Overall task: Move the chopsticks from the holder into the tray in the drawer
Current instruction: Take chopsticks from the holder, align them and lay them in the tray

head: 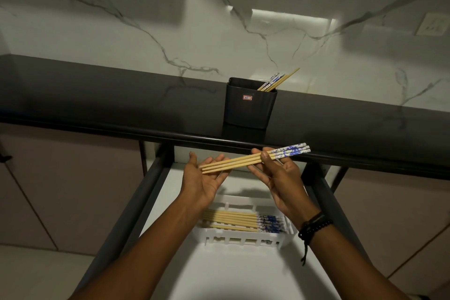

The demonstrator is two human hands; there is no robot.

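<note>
Partway done, I judge: the right hand (280, 173) pinches three chopsticks (243, 161) near their blue-patterned ends, plain tips resting on the flat, open left hand (204, 178). Below the grip the white tray (243, 238) already holds several; beyond it the black holder (248, 109) has a few left

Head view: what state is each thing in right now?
Drawer: open.
Black holder: upright on counter, few chopsticks inside.
White tray: in drawer, several chopsticks lying flat.
Held chopsticks: three, level above drawer.
Left hand: open, supporting plain tips.
Right hand: pinching near patterned ends.
</note>
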